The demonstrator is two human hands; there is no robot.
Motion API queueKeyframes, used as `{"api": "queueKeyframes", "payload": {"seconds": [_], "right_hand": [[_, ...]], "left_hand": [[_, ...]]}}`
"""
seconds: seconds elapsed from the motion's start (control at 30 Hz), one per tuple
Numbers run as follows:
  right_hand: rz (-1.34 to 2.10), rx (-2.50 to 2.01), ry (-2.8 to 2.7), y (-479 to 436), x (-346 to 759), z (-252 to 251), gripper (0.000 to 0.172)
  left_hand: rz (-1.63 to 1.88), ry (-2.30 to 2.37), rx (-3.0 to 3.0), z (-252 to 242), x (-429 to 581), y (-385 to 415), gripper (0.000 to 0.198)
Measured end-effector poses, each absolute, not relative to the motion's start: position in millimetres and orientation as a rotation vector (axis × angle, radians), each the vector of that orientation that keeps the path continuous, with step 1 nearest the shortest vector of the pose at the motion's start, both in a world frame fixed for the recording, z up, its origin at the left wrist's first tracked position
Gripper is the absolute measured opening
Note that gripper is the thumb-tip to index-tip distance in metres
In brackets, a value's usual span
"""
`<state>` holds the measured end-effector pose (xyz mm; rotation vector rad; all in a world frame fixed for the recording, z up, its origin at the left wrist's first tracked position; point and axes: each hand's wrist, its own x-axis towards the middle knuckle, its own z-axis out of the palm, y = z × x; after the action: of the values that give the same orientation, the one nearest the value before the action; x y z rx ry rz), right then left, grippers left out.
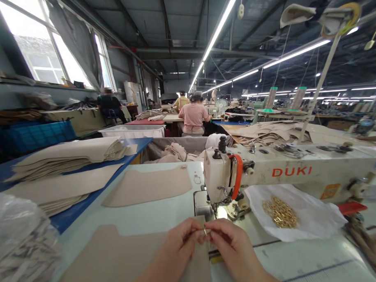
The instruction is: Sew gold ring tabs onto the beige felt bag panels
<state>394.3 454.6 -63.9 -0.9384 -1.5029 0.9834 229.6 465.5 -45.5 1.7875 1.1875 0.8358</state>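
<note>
Just in front of the sewing machine [218, 177], my left hand [182, 244] and my right hand [231, 244] meet fingertip to fingertip. Both are closed in a pinch around a small gold metal ring [205, 229]; the fingers hide most of it, and I cannot tell whether a strap passes through it. Under the hands lies a beige fabric piece [201, 266], close to the needle area. A larger beige panel [118, 254] extends to the left. To the right, a pile of gold rings [280, 213] rests on a white sheet [314, 219].
Another beige panel [149, 185] lies behind on the pale tabletop. Stacked panels [68, 155] sit on a blue table [65, 217] at left, near a clear plastic bag [21, 241]. Beyond the machine stands a bin of fabric pieces [151, 148]. A person in pink [195, 116] sits farther off.
</note>
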Motion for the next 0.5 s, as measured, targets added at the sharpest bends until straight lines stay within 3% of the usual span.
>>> {"api": "queueKeyframes", "payload": {"seconds": [0.1,0.3,0.5], "right_hand": [[1.249,-0.948,-1.324,460,394,-68,0.007],[1.482,-0.992,-1.189,466,393,-65,0.035],[1.532,-1.023,-1.116,465,393,-60,0.041]], "left_hand": [[0.847,1.077,1.703,-49,230,466,0.015],[0.879,0.972,1.406,-54,230,471,0.033],[0.856,0.913,1.076,-52,230,479,0.043]]}}
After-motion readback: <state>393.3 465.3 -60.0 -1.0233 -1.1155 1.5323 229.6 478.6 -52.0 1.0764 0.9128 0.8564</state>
